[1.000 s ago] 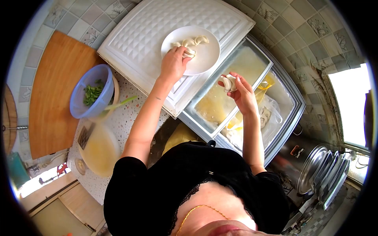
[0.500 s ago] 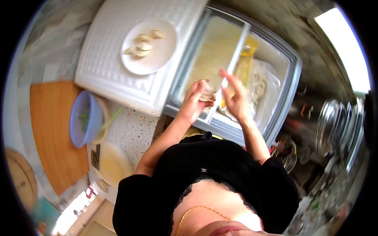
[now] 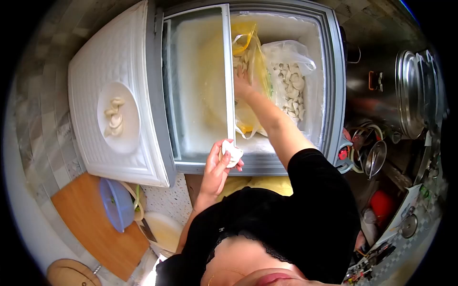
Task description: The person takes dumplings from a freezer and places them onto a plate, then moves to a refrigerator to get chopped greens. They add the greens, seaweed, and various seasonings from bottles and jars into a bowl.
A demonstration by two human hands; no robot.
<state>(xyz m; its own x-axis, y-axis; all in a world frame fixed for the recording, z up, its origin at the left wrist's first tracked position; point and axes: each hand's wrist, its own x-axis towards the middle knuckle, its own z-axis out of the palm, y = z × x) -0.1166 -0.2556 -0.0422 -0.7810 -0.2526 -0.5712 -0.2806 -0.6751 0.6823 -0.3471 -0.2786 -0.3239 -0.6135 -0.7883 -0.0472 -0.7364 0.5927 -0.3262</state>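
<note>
My left hand (image 3: 220,164) is closed around a few white dumplings (image 3: 232,153), just in front of the freezer's near rim. My right hand (image 3: 242,85) reaches down into the open chest freezer (image 3: 329,143), its fingers stretched out over dumplings in a yellow plastic bag (image 3: 261,71). The sliding lid's frame hides part of that hand. Right of it lies a clear plastic bag (image 3: 310,64) full of dumplings. On the raised white freezer lid (image 3: 152,157) to the left stands a white plate (image 3: 125,140) with several dumplings.
A sliding glass lid (image 3: 202,86) covers the freezer's left part. Below the white lid are a blue bowl (image 3: 114,205) with greens, a wooden board (image 3: 90,224) and a knife (image 3: 148,231). Metal pots and lids (image 3: 409,95) stand on the right.
My right hand has gone from beside my left hand down into the yellow bag. My left hand has drawn back toward me, still holding dumplings. The view has turned and shifted.
</note>
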